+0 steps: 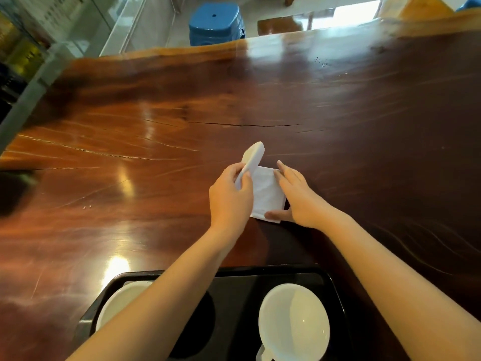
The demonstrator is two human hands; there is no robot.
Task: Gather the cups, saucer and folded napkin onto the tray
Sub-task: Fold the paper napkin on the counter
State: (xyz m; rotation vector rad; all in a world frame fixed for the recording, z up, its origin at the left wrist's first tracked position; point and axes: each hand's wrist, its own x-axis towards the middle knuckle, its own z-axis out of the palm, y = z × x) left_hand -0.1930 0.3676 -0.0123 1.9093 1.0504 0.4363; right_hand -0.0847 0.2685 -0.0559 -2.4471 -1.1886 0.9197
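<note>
Reaching out over the table (130, 142), both bare arms stretch past the tray (234, 277) toward the napkin (268, 194). The left hand (229, 196) grips a white saucer (251, 160), fingers curled on its lower edge with the thumb on the near face; the saucer is tilted up on edge, its top rim pointing away from the person, and it sits just beside the napkin's left side, lifted off the wood at its far end. The right hand (296, 196) lies flat and open on the napkin's right side, fingers together and pointing away, thumb spread across the near corner, pressing down and gripping nothing. The napkin is a white folded square lying flat on the table, between the two hands, well apart from the tray.

The tray is black with a raised rim and sits at the near edge of the table, under the forearms. One white cup (294, 324) stands upright at its right side, empty, with its handle toward the person. A second white piece (117, 303) shows at the tray's left side, mostly hidden by the left forearm; whether it is a cup cannot be told for sure. A blue stool (216, 24) stands on the floor beyond the table's far edge.
</note>
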